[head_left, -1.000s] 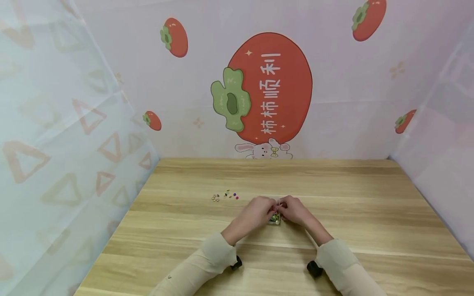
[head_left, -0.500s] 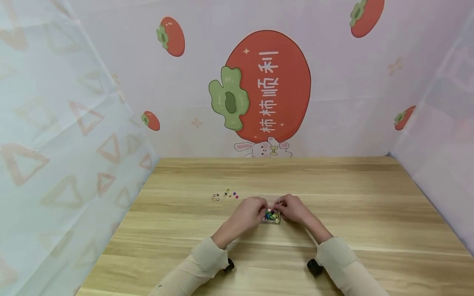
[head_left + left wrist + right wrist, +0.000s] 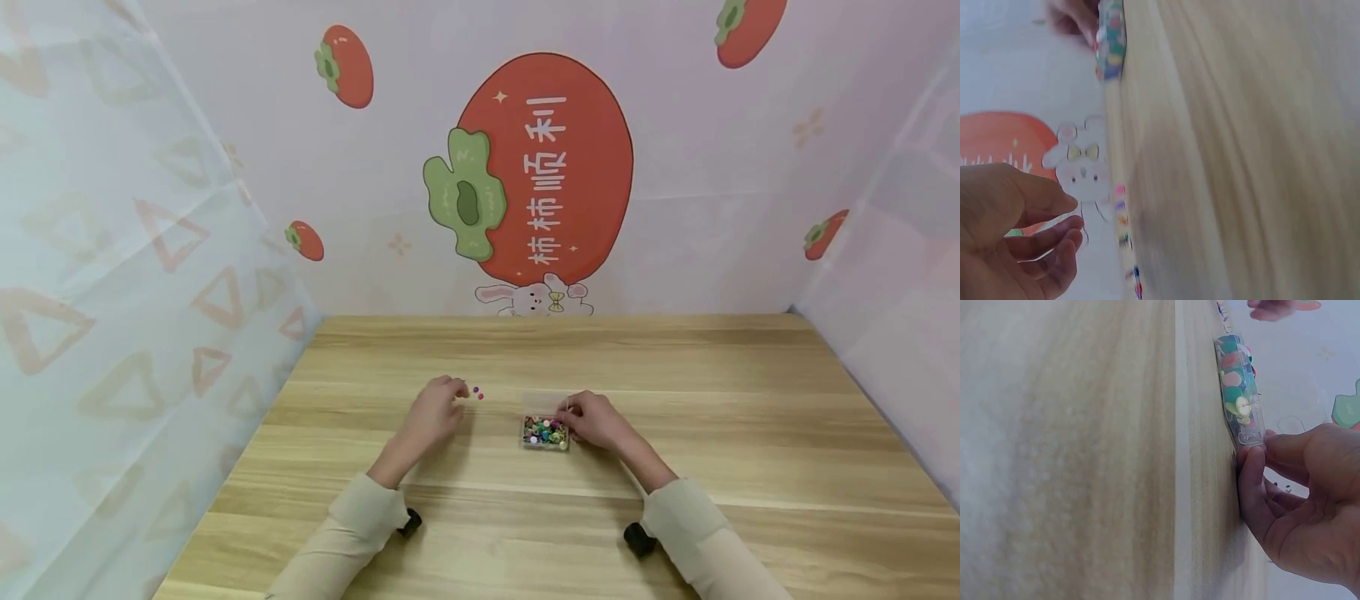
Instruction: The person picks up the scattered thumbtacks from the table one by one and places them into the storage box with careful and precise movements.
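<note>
A small clear plastic box [image 3: 546,447] full of colourful thumbtacks [image 3: 1233,378] stands on the table with its lid raised. My right hand [image 3: 596,423] pinches the box's right end between thumb and fingers, as the right wrist view shows. My left hand [image 3: 437,410] is over the loose tacks left of the box. In the left wrist view its fingers [image 3: 1069,240] are loosely bent and apart from the thumb, with nothing between them. A purple and a pink tack [image 3: 481,397] lie just right of those fingers. Other loose tacks are hidden under the hand in the head view.
The wood-grain table [image 3: 675,367] meets a printed backdrop [image 3: 675,250] at its far edge. More backdrop cloth [image 3: 150,333] closes off the left and right sides. Black wrist devices [image 3: 639,540] show below both sleeves.
My left hand has left the box and moved left to the loose tacks, uncovering the box's contents. The right hand has stayed at the box's right end.
</note>
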`<state>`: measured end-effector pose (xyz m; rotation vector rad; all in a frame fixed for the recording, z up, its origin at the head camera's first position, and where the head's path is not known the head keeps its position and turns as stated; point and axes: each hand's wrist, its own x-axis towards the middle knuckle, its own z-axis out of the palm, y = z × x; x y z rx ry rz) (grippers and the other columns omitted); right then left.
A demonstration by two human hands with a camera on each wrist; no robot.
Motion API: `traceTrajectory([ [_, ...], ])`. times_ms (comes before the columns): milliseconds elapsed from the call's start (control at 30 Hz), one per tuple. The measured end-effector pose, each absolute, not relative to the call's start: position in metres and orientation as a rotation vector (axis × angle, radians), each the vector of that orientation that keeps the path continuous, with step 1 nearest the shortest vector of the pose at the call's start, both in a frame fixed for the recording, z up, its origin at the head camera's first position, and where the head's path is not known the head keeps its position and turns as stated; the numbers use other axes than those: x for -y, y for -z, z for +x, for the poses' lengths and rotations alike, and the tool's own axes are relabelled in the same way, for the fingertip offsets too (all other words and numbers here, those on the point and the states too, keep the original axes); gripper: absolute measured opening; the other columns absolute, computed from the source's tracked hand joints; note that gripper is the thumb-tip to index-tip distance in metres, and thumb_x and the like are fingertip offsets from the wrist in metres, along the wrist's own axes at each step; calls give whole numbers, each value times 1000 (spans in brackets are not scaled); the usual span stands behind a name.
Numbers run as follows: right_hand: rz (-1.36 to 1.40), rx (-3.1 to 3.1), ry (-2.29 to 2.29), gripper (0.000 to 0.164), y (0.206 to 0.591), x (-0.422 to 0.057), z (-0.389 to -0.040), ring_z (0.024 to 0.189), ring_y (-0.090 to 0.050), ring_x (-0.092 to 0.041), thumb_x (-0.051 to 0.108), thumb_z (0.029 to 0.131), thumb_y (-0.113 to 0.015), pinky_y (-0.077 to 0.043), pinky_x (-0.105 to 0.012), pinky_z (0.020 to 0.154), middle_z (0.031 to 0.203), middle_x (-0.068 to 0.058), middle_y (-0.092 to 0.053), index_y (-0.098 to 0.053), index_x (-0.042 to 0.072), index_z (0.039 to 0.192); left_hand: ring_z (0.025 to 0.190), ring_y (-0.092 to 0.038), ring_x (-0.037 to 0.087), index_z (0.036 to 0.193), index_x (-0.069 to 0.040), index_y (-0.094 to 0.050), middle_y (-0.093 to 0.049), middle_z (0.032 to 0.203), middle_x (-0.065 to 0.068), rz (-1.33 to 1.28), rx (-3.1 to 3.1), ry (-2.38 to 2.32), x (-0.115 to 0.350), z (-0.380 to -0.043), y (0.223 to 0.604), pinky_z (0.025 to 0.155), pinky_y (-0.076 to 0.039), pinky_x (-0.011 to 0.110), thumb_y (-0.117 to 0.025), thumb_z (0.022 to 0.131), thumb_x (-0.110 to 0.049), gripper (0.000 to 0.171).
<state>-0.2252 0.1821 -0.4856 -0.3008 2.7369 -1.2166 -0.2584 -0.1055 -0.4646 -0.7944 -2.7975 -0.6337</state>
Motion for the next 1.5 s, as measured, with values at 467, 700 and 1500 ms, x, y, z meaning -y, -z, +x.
traceTrajectory([
  [467,-330,-2738,1220,13,488,-181,-225,47,-51,-10,11,94,-59,-43,-26,50,59,-3,-61,-71,7,94,88,-58,34,99,-2,-66,-62,92,16,-584,2968,481,150,-279,468,77,-52,47,-68,80,2,19],
  [700,-296,-2722,1228,12,491,-180,-223,46,-49,-10,12,93,-60,-40,-26,49,55,-2,-58,-71,9,94,82,-58,25,90,-3,-68,-63,88,10,-618,3008,496,150,-279,469,75,-53,41,-59,86,5,12],
  [1500,-305,-2737,1208,13,490,-183,-226,47,-51,-11,12,94,-59,-42,-27,51,55,-3,-59,-71,9,95,65,-50,13,76,-9,-61,-60,73,2,-810,2938,454,108,-262,452,61,-48,31,-62,86,-2,12],
])
